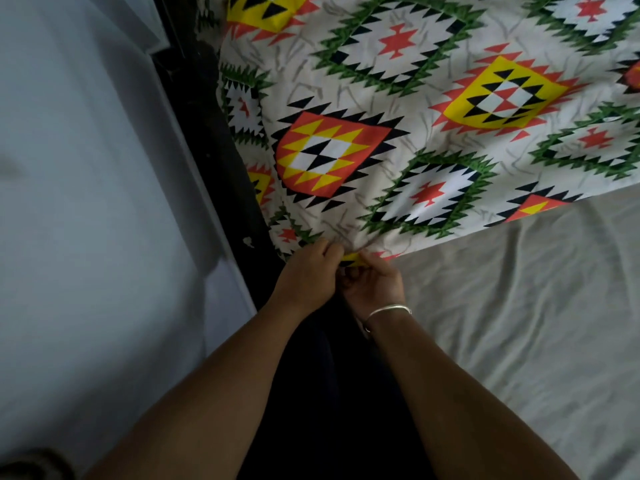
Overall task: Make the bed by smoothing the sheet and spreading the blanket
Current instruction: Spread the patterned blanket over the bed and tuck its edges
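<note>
While both forearms reached out side by side, the left hand (308, 277) and the right hand (375, 284) met at the near corner of the patterned blanket (398, 109), each grip pinching its hem with curled fingers. Just beyond them the grey sheet (519, 323) lay bare and creased, so smoothing looked unfinished. Farther off the blanket covered only the far stretch of the bed; spreading seemed roughly half done.

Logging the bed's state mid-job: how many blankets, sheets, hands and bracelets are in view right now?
blanket: 1
sheet: 1
hands, left hand and right hand, both pinching the blanket's edge: 2
bracelet: 1
Total: 5
</note>
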Motion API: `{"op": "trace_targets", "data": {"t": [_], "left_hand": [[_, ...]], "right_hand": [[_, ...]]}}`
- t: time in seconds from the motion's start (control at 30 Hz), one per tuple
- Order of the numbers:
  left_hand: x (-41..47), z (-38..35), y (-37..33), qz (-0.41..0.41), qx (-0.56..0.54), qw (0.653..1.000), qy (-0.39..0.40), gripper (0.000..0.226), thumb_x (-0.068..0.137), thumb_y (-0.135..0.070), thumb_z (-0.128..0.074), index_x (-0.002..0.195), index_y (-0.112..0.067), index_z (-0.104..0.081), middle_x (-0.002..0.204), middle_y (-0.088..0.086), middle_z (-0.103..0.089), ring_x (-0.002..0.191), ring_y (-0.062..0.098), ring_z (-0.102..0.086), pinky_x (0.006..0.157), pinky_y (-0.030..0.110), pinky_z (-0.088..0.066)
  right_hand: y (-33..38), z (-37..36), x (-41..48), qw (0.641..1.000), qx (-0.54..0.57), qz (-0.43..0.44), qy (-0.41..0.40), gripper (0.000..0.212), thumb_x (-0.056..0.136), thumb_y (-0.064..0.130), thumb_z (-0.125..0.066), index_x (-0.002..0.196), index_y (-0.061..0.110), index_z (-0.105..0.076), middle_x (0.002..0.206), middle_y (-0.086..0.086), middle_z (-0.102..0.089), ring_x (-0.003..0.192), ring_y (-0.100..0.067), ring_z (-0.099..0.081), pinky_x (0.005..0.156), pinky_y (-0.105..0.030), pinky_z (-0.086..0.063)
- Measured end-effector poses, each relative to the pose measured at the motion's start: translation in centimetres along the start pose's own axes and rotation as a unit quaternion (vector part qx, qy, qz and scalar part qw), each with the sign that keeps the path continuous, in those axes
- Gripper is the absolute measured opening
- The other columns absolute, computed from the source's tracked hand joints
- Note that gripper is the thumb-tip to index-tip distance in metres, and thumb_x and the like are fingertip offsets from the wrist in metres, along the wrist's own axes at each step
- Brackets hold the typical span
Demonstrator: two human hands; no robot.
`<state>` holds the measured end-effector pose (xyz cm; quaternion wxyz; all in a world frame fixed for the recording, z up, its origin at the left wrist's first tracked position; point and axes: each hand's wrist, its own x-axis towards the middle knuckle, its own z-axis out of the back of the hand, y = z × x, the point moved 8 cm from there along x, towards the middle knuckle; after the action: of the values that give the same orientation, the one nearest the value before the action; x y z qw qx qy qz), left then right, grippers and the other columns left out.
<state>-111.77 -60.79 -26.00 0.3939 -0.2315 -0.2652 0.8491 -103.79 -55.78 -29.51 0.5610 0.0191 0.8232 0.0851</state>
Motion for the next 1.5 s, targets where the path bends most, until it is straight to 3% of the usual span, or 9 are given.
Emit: {"op": "trace_targets", "data": {"t": [0.17, 0.43, 0.67, 0.87, 0.9, 1.0, 1.03, 1.27, 1.5], "left_hand": [[0.2, 0.5, 0.4, -0.038, 0.130, 0.991, -0.012, 0.038, 0.073, -0.034, -0.060, 0.099, -0.010, -0.046, 0.079, 0.011, -0.060, 0.042, 0.027, -0.051, 0.036, 0.022, -0.030], [-1.2, 0.4, 2.6, 0.013, 0.156, 0.986, -0.054, 0.060, 0.055, 0.002, -0.079, 0.103, -0.004, -0.044, 0.080, 0.020, -0.059, 0.063, 0.035, -0.059, 0.038, 0.030, -0.042], [-3.7, -1.8, 1.9, -0.058, 0.084, 0.995, -0.020, 0.005, 0.072, -0.013, -0.055, 0.074, -0.009, -0.057, 0.066, 0.011, -0.060, 0.056, 0.027, -0.057, 0.053, 0.028, -0.046], [-5.3, -5.2, 3.1, -0.009, 0.075, 0.980, 0.182, 0.014, 0.072, -0.032, -0.051, 0.066, -0.021, -0.058, 0.063, -0.003, -0.060, 0.052, 0.017, -0.058, 0.043, 0.019, -0.031], [-4.8, -4.4, 3.4, 0.009, 0.058, 0.985, 0.165, 0.021, 0.076, -0.035, -0.044, 0.066, -0.021, -0.056, 0.063, -0.004, -0.059, 0.052, 0.015, -0.056, 0.043, 0.019, -0.028], [-1.1, 0.6, 4.7, 0.047, 0.027, 0.998, 0.031, 0.025, 0.080, -0.033, -0.042, 0.059, -0.019, -0.045, 0.054, -0.004, -0.049, 0.044, 0.014, -0.046, 0.042, 0.017, -0.021], [0.6, 2.6, 5.2, 0.056, 0.018, 0.998, -0.008, 0.025, 0.081, -0.031, -0.043, 0.059, -0.019, -0.043, 0.054, -0.003, -0.047, 0.044, 0.016, -0.046, 0.041, 0.019, -0.022], [14.8, 14.2, 9.1, 0.095, 0.041, 0.989, -0.104, 0.013, 0.089, -0.020, -0.050, 0.096, -0.013, -0.059, 0.099, 0.006, -0.055, 0.080, 0.026, -0.056, 0.060, 0.038, -0.047], [21.5, 19.3, 14.7, 0.242, 0.022, 0.953, -0.183, 0.051, 0.096, -0.028, -0.045, 0.141, -0.016, -0.026, 0.136, 0.018, -0.038, 0.104, 0.035, -0.058, 0.072, 0.039, -0.047]], "right_hand": [[-0.6, 0.8, 0.9, 0.996, -0.073, 0.011, -0.043, 0.025, 0.080, 0.021, -0.065, 0.098, 0.004, -0.060, 0.075, -0.008, -0.066, 0.069, -0.020, -0.065, 0.067, -0.029, -0.055], [0.3, 1.0, 0.8, 0.975, -0.132, 0.079, -0.159, 0.017, 0.088, 0.006, -0.054, 0.071, 0.008, -0.058, 0.055, -0.004, -0.058, 0.050, -0.017, -0.056, 0.054, -0.028, -0.046], [2.1, 3.2, -2.6, 0.832, -0.439, 0.241, -0.239, 0.029, 0.077, 0.020, -0.054, 0.047, 0.019, -0.056, 0.042, 0.006, -0.053, 0.042, -0.004, -0.047, 0.054, -0.024, -0.040], [0.1, 5.7, -1.5, 0.763, -0.609, -0.001, -0.217, 0.035, 0.087, 0.024, -0.050, 0.058, 0.014, -0.067, 0.075, -0.016, -0.070, 0.062, -0.025, -0.065, 0.057, -0.031, -0.052], [-0.2, 4.4, -1.2, 0.710, -0.685, -0.040, -0.161, 0.029, 0.088, 0.030, -0.050, 0.072, 0.014, -0.068, 0.086, -0.015, -0.072, 0.070, -0.026, -0.067, 0.061, -0.031, -0.054], [0.7, -3.6, -1.5, 0.433, -0.901, 0.039, -0.006, 0.039, 0.088, 0.045, -0.045, 0.105, 0.017, -0.065, 0.111, -0.008, -0.066, 0.107, -0.029, -0.061, 0.085, -0.033, -0.050], [1.9, -6.4, -1.7, 0.403, -0.912, 0.080, -0.001, 0.041, 0.089, 0.047, -0.044, 0.106, 0.015, -0.064, 0.113, -0.010, -0.065, 0.110, -0.030, -0.059, 0.086, -0.033, -0.047], [10.2, -24.3, 3.3, 0.393, -0.869, 0.300, -0.004, 0.038, 0.089, 0.039, -0.051, 0.118, 0.015, -0.049, 0.110, -0.012, -0.062, 0.101, -0.032, -0.059, 0.071, -0.032, -0.042], [11.1, -34.0, 8.6, 0.381, -0.847, 0.371, 0.010, 0.065, 0.089, 0.025, -0.052, 0.146, 0.017, -0.022, 0.137, -0.018, -0.034, 0.117, -0.040, -0.046, 0.088, -0.042, -0.043]]}}
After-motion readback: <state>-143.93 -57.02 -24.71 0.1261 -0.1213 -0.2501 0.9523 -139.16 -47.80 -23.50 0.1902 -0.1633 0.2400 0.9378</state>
